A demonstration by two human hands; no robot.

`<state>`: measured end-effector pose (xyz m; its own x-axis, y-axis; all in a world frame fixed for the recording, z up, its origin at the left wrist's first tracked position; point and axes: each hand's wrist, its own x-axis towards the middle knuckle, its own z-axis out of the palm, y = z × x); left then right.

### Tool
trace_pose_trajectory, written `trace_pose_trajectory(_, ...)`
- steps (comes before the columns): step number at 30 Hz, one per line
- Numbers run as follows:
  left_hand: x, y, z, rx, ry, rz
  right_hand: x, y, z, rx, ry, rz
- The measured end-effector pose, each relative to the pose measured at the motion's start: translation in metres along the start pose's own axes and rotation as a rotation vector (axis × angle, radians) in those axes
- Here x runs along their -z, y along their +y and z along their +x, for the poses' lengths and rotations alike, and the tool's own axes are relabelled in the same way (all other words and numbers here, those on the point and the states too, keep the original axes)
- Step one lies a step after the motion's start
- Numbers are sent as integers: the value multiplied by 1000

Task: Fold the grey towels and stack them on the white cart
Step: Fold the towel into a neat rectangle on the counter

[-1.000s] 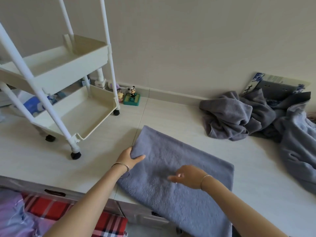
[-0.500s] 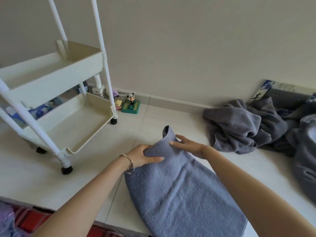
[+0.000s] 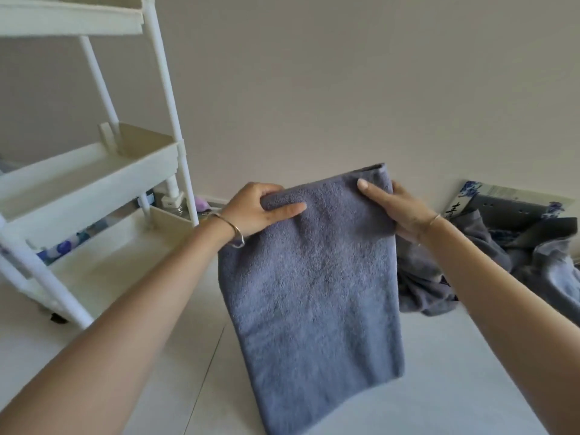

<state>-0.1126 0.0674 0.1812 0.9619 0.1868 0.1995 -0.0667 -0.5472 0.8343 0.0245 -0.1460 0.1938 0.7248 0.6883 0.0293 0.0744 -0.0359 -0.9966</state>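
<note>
Towel [image 3: 314, 277] lifted off floor; left hand [image 3: 257, 211], right hand [image 3: 398, 211] pinch top corners.

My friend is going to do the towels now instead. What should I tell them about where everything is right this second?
Left hand: grips the top left corner of the grey towel, thumb in front.
Right hand: grips the top right corner, thumb in front.
The towel hangs in the air between both hands, above the floor, partly folded.
The white cart stands to the left; no towels show on the shelves in view.
A pile of loose towels lies on the floor to the right.
Done: first folds on this towel.
Left: finish folding it, put it on the cart, then fold and stack the pile.
</note>
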Motion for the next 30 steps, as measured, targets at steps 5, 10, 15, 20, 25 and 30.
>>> trace_pose_trajectory(5, 34, 61, 17, -258, 76, 144, 7, -64, -19, 223, 48, 33)
trace_pose_trajectory(10, 26, 64, -3, -282, 89, 304, 4, -45, -52, 184, 86, 46)
trace_pose_trajectory(15, -17, 25, -55, -177, -95, 419, -12, 28, -115, -31, 30, 160)
trace_pose_trajectory(20, -63, -7, -111, -65, -375, 346, -25, 97, -180, -280, -30, 236)
trace_pose_trajectory(25, -93, -39, -145, 58, -565, 232, -27, 138, -213, -476, -139, 253)
trace_pose_trajectory(30, -96, -48, -129, 154, -563, 243, -31, 143, -198, -519, -1, 254)
